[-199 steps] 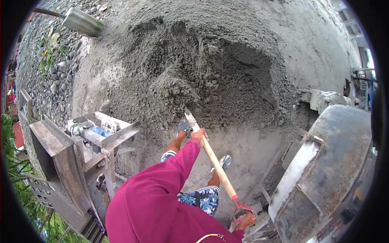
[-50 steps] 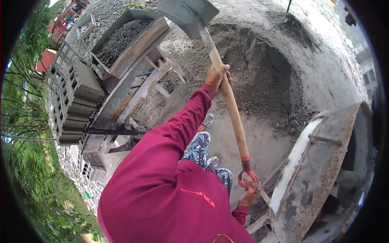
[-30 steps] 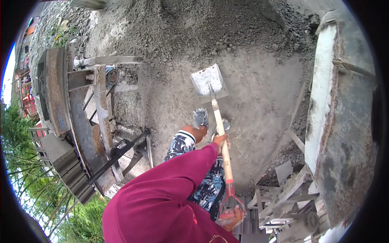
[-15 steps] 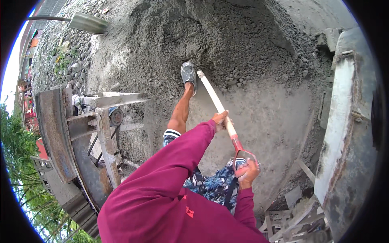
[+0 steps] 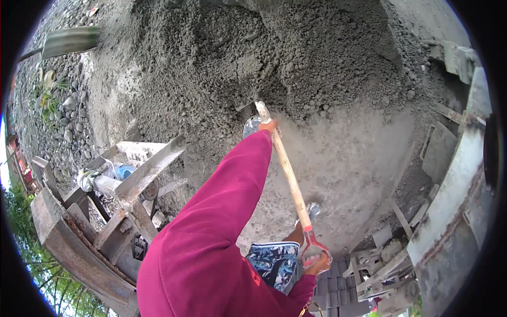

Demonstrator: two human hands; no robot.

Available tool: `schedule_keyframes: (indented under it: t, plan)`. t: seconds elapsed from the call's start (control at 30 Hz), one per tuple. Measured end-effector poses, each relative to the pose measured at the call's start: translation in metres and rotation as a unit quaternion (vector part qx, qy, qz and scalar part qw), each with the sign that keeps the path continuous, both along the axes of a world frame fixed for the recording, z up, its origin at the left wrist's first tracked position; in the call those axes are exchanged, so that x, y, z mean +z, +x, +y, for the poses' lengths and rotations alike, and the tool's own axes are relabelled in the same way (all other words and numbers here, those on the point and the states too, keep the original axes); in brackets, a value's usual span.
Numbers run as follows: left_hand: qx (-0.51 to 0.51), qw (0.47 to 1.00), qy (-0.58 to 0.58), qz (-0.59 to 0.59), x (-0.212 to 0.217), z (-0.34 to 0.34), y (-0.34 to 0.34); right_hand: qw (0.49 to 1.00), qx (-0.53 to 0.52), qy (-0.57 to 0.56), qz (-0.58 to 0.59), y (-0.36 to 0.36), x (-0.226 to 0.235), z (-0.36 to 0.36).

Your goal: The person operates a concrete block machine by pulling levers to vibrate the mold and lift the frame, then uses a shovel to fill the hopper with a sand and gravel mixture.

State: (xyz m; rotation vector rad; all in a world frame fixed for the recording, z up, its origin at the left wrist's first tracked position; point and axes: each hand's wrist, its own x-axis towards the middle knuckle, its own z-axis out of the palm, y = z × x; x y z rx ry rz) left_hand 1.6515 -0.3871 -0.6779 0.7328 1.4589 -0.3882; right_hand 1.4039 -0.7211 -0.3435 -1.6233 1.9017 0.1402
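Observation:
A shovel point(image 5: 289, 171) slants across the middle, with a pale wooden shaft and a red D-shaped grip. My left hand point(image 5: 268, 126) is closed round the shaft low down, close to the grey pile. Farther back, beside my patterned shorts, my right hand point(image 5: 318, 263) is closed on the red grip. The blade is not plainly seen; the shaft's far end meets a heap of damp grey gravelly mix point(image 5: 317, 58). Just left of my left hand a mix-covered shoe point(image 5: 251, 126) shows in part.
A rusty metal frame with a motor point(image 5: 122, 171) stands on the left. Beyond it lie pebbles point(image 5: 66, 108) and a curved metal blade on a rod point(image 5: 71, 41). A large pale metal panel point(image 5: 443, 195) and scrap wood point(image 5: 385, 274) are at the right.
My left hand has slid down the shaft toward the pile. My right hand and the red grip have come nearer my body. The view has shifted.

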Motion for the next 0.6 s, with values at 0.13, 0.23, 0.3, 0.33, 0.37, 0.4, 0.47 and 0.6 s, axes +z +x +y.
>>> schedule_keyframes:
  t: [0.13, 0.23, 0.3, 0.33, 0.37, 0.4, 0.47, 0.6]
  plan:
    - [-0.019, 0.998, 0.051, 0.021, 0.028, -0.005, -0.012, 0.999, -0.029, -0.001, -0.037, 0.012, 0.053, 0.032]
    - [-0.02, 1.0, 0.02, 0.012, 0.086, -0.01, -0.026, 0.994, -0.04, -0.021, -0.097, 0.008, 0.12, 0.041]
    - [-0.001, 0.999, 0.0, 0.047, 0.138, -0.018, -0.027, 0.996, -0.036, -0.006, -0.081, -0.013, 0.154, 0.011]
    - [0.018, 0.999, 0.0, 0.041, 0.155, -0.019, -0.033, 0.997, -0.019, -0.006, -0.079, -0.014, 0.176, 0.003]
    - [0.034, 0.999, -0.002, 0.032, 0.172, -0.022, -0.037, 0.997, -0.004, -0.012, -0.077, -0.016, 0.198, -0.004]
    - [0.042, 0.999, 0.002, 0.015, 0.195, -0.023, -0.034, 0.997, 0.011, -0.012, -0.079, -0.018, 0.217, -0.012]
    - [0.073, 0.997, 0.014, 0.015, 0.249, -0.022, -0.032, 0.995, 0.043, -0.008, -0.092, -0.02, 0.248, -0.029]
    - [0.132, 0.99, 0.018, -0.046, 0.362, 0.016, -0.016, 0.98, 0.137, 0.044, -0.14, 0.017, 0.296, -0.038]
